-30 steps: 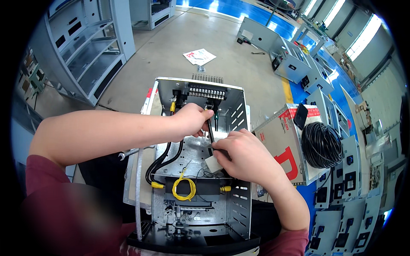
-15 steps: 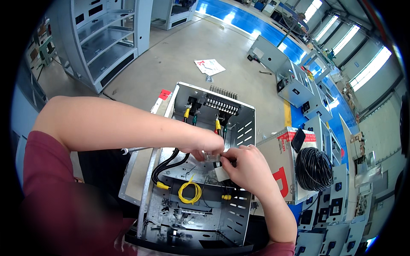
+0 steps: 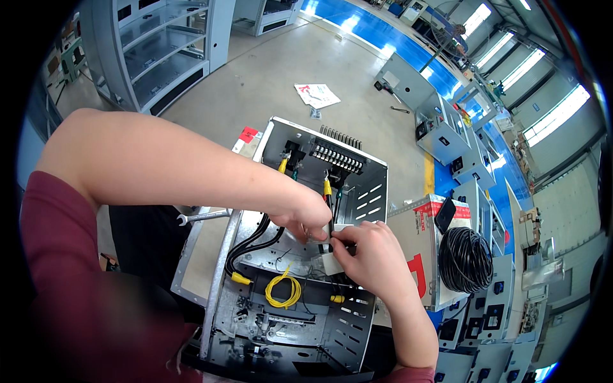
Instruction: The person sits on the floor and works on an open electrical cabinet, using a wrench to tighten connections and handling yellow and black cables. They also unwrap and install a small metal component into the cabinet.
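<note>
My left hand [image 3: 309, 216] reaches across from the left over an open grey metal enclosure [image 3: 220, 306]. Its fingers are bent close together around something mostly hidden, with a pale, translucent bit showing below them. Right beside it, my right hand [image 3: 373, 254] is closed, thumb against forefinger. Between the fingertips runs a black cable [image 3: 331, 217] with a yellow sleeve [image 3: 327, 187]; which hand grips it I cannot make out. Just under the right thumb sits a small white block [image 3: 331, 263]. A coil of yellow wire [image 3: 283, 301] lies inside the enclosure, near thick black cables [image 3: 250, 246].
A terminal strip [image 3: 336, 159] lines the enclosure's far wall. An open-end wrench [image 3: 203, 216] rests at its left. To the right, a carton [image 3: 412, 233] bears a black cable coil [image 3: 466, 258] and a phone [image 3: 445, 216]. Paper [image 3: 317, 95] lies on the floor; a tall cabinet [image 3: 220, 38] stands behind.
The view has shifted slightly. My left forearm has risen a little in the picture, uncovering more of the wrench. Both hands stay together at the same spot, fingers slightly moved.
</note>
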The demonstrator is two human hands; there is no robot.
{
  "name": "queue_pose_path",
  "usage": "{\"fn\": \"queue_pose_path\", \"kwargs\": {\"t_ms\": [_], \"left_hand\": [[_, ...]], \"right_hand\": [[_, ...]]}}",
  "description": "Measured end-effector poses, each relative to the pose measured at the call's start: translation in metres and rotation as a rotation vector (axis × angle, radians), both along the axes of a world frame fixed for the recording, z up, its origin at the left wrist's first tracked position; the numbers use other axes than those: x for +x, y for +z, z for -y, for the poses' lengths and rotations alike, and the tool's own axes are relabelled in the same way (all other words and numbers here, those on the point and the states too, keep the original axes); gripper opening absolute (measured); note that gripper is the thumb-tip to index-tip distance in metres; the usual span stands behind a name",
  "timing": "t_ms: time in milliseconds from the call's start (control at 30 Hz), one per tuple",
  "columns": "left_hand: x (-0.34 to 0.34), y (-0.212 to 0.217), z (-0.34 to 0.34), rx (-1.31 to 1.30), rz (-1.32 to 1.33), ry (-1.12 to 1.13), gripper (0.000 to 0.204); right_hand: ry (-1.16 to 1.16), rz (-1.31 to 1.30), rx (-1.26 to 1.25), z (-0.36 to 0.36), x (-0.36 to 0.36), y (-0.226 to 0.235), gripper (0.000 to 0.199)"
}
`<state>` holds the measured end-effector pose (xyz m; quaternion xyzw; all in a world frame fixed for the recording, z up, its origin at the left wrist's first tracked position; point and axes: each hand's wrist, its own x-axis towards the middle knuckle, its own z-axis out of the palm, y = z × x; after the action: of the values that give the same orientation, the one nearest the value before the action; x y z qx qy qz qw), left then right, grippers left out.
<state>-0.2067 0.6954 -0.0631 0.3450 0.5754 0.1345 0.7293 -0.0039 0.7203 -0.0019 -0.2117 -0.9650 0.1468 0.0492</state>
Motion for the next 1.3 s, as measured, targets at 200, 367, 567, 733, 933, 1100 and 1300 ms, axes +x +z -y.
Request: {"fn": "queue_pose_path", "kwargs": {"t_ms": [200, 367, 567, 733, 933, 1100, 1300], "left_hand": [[0.004, -0.014, 0.005, 0.017, -0.027, -0.034, 0.039], [0.011, 0.007, 0.008, 0.062, -0.090, -0.054, 0.033], [0.006, 0.002, 0.004, 0.044, -0.133, 0.039, 0.026], [0.000, 0.004, 0.001, 0.211, -0.270, 0.532, 0.019], [0.026, -0.015, -0.013, 0.304, -0.013, 0.875, 0.018], [0.024, -0.054, -0.037, 0.379, -0.095, 1.074, 0.025], [0.028, -0.057, -0.043, 0.313, 0.054, 1.123, 0.009]], "right_hand": [[-0.110, 0.124, -0.006, 0.003, -0.017, 0.002, 0.018], [-0.190, 0.114, -0.019, -0.010, -0.035, -0.009, 0.023], [-0.314, -0.036, -0.181, -0.018, -0.045, -0.017, 0.021], [-0.339, -0.023, -0.368, -0.037, -0.047, -0.031, 0.020], [-0.381, -0.047, -0.320, -0.036, -0.045, -0.032, 0.020], [-0.408, -0.022, -0.347, -0.037, -0.054, -0.031, 0.024], [-0.497, 0.042, -0.380, -0.047, -0.054, -0.048, 0.022]]}}
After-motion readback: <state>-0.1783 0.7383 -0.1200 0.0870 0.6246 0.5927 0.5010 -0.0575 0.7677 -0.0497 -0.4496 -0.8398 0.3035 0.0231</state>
